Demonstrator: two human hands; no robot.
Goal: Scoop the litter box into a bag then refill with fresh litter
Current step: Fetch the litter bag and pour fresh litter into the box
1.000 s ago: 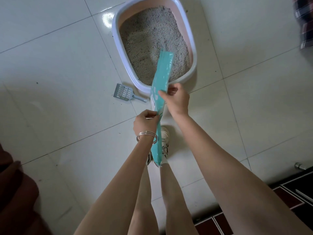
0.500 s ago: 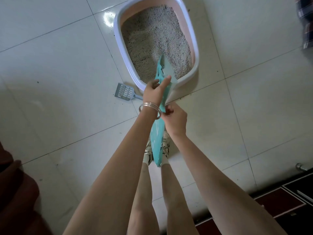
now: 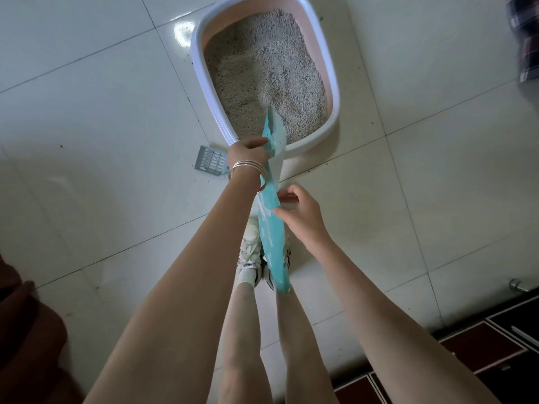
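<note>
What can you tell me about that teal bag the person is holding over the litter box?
The teal bag is a long, slim pouch of smooth, plastic-looking film with faint pale print on its side. It is tilted, its open mouth pointing down over the near end of the litter box, above the grey litter; its closed bottom hangs near the person's shoes. The left hand grips it near the mouth. The right hand touches its middle with loosely curled fingers. Whether litter is flowing cannot be told.

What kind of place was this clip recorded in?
Most likely a room in a home: a glossy tiled floor, a cat litter box on it, a slotted scoop beside the box, dark cabinet fronts at lower right.
</note>
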